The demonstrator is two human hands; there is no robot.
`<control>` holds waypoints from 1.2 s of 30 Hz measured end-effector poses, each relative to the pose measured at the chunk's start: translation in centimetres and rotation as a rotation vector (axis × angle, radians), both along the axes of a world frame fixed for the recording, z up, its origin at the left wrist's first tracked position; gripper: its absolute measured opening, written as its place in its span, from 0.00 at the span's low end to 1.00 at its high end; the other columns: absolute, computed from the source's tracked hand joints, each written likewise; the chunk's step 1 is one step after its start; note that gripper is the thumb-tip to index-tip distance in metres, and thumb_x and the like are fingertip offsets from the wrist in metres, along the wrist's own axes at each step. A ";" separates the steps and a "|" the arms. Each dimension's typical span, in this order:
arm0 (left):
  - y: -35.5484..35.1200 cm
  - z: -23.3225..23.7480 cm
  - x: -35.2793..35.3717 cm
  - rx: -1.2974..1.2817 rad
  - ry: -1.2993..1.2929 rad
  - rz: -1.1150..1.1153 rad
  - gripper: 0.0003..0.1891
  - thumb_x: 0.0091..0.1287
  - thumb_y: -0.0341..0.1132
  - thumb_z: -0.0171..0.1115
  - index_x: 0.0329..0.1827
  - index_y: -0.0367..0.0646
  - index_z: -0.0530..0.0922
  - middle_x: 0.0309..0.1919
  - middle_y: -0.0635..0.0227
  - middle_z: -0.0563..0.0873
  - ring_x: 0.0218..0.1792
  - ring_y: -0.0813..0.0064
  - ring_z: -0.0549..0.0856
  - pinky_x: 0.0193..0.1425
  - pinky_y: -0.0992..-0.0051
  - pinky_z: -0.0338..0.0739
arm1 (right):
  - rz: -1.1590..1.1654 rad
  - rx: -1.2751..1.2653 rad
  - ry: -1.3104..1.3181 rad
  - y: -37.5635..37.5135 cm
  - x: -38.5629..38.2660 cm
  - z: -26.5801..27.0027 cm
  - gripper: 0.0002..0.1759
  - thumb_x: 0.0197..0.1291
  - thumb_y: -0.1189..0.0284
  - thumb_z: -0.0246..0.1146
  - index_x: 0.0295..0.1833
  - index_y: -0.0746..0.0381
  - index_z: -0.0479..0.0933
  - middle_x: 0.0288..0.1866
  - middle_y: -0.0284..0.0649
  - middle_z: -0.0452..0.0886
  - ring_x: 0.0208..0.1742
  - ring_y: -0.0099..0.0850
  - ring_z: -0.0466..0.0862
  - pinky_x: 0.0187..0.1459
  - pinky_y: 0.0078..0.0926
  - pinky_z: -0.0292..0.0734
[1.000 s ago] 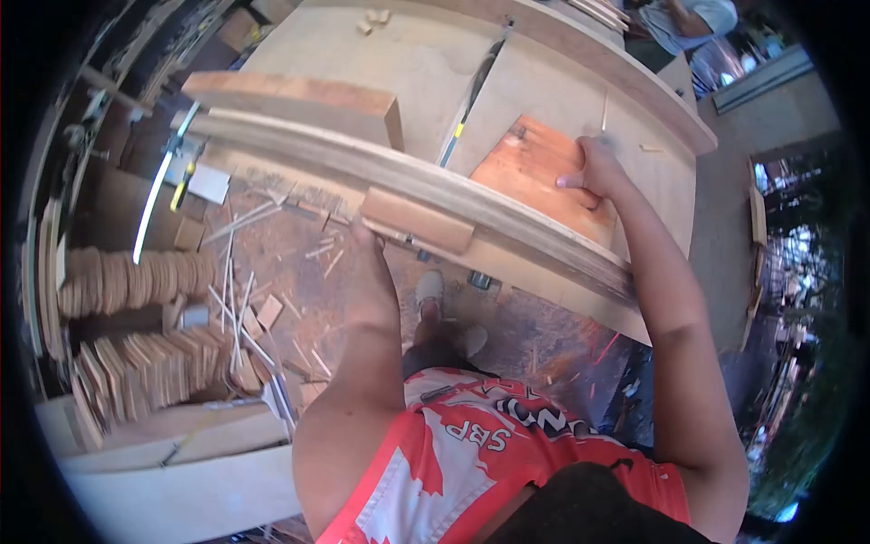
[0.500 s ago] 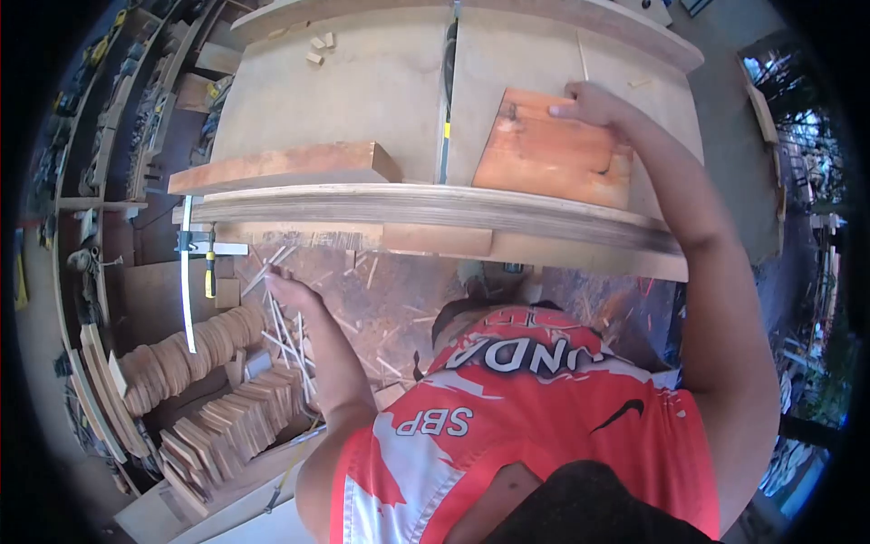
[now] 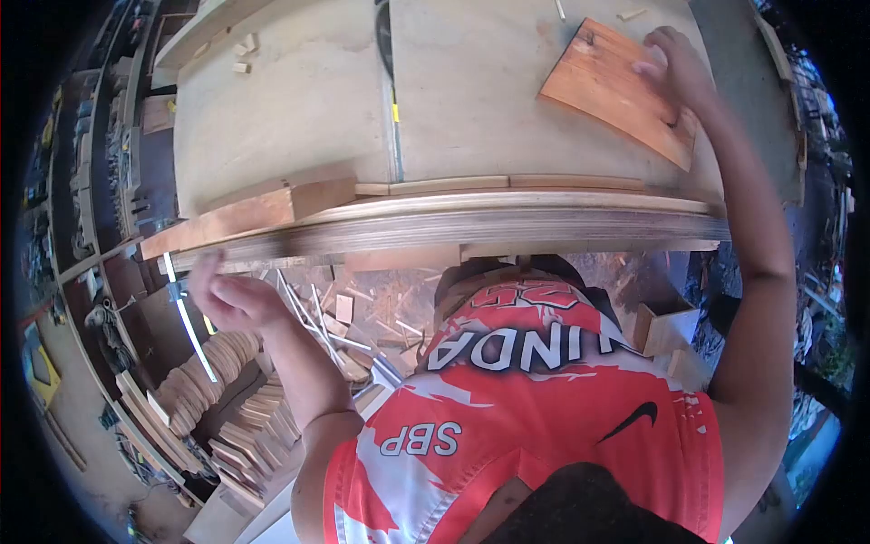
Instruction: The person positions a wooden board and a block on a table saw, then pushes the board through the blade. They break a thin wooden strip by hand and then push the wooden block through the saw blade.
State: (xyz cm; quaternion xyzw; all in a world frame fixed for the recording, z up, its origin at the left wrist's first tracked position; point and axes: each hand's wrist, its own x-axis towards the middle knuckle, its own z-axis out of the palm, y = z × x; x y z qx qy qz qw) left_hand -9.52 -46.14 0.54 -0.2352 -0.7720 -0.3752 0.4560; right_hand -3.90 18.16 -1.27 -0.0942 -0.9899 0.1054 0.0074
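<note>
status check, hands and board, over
Right hand flat on reddish board on table. Left hand empty, below table edge. Saw slot left of board, apart from it.

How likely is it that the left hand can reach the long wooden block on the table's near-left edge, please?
Probably yes: the left hand hovers empty just below the wooden block, which lies along the edge of the table, with nothing between them.
</note>
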 end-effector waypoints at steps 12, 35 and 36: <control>22.0 -0.3 1.9 -0.738 -1.047 -0.622 0.14 0.72 0.35 0.60 0.52 0.36 0.85 0.46 0.52 0.89 0.48 0.49 0.86 0.58 0.62 0.79 | 0.545 -0.475 -0.667 -13.5 4.2 -2.3 0.12 0.66 0.65 0.65 0.45 0.64 0.83 0.45 0.52 0.85 0.49 0.50 0.84 0.51 0.45 0.78; 27.0 8.8 5.7 -0.779 -0.606 -0.766 0.15 0.66 0.31 0.67 0.56 0.46 0.82 0.39 0.59 0.85 0.38 0.54 0.86 0.42 0.60 0.81 | 0.524 -0.439 0.256 -8.8 12.0 7.8 0.16 0.63 0.71 0.68 0.56 0.58 0.83 0.42 0.41 0.76 0.42 0.40 0.80 0.44 0.37 0.77; 27.3 9.5 6.2 -0.765 -0.559 -0.759 0.16 0.67 0.32 0.67 0.58 0.48 0.83 0.37 0.60 0.84 0.36 0.55 0.86 0.41 0.61 0.81 | 0.505 -0.390 0.289 -8.9 12.4 8.6 0.16 0.63 0.70 0.68 0.56 0.58 0.83 0.42 0.41 0.76 0.42 0.40 0.80 0.43 0.37 0.77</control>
